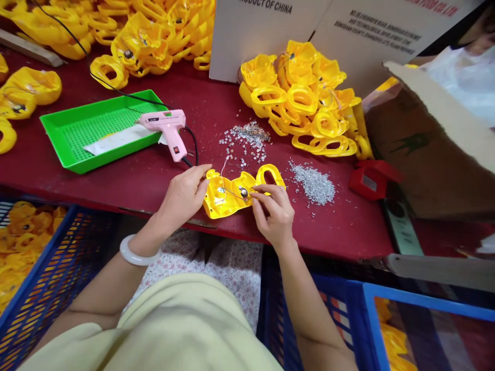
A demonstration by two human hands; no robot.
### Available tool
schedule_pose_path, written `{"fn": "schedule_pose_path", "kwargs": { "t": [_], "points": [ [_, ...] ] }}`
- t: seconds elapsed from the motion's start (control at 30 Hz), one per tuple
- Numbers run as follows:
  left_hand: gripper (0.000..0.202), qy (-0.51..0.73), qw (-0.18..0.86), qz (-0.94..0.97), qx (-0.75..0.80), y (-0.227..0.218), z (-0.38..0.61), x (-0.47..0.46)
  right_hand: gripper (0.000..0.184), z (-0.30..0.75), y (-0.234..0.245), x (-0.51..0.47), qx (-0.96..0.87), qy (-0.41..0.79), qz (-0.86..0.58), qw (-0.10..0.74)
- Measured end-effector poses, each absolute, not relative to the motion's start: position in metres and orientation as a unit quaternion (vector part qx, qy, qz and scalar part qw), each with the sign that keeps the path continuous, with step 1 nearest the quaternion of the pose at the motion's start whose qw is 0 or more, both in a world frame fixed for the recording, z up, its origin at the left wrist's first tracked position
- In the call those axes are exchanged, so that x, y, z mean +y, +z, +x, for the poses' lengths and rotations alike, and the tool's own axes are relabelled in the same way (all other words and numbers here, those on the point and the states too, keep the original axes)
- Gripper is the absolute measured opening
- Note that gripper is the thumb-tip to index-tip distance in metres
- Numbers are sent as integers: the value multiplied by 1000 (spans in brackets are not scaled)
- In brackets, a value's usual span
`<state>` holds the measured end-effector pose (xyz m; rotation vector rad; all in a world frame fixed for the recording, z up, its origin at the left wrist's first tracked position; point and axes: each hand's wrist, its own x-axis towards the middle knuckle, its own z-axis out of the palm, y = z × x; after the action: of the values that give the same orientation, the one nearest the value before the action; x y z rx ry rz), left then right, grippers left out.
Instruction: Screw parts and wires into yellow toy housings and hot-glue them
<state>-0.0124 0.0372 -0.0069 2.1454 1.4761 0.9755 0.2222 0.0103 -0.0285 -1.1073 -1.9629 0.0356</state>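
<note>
A yellow plastic shell half lies at the table's front edge, hollow side up. It has a ring-shaped end at the right, a round dark metal part inside and thin wires. My left hand grips its left end between thumb and fingers. Over its right part, beside the round metal part, my right hand is closed in a pinch; what its fingertips hold is too small to make out. Just beyond the shell is a scatter of small silver pieces. To the right is a heap of small screws.
A pink glue gun rests against a green tray, its black cable trailing. Yellow shells are piled before a white carton. A red box and an open cardboard box stand right. Blue crates flank me below.
</note>
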Motion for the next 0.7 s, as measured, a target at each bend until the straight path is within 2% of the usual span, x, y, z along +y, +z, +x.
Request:
{"fn": "schedule_pose_path", "kwargs": {
  "t": [0.23,0.47,0.7],
  "points": [
    [35,374,206,747,509,-13,-6,22,18,220,-29,6,-752,-31,-475,456],
    [32,392,265,726,499,-14,0,2,16,194,-4,3,-702,43,-518,487],
    [22,398,281,712,506,-13,8,14,16,186,-2,-14,-701,38,-533,472]
  ]
}}
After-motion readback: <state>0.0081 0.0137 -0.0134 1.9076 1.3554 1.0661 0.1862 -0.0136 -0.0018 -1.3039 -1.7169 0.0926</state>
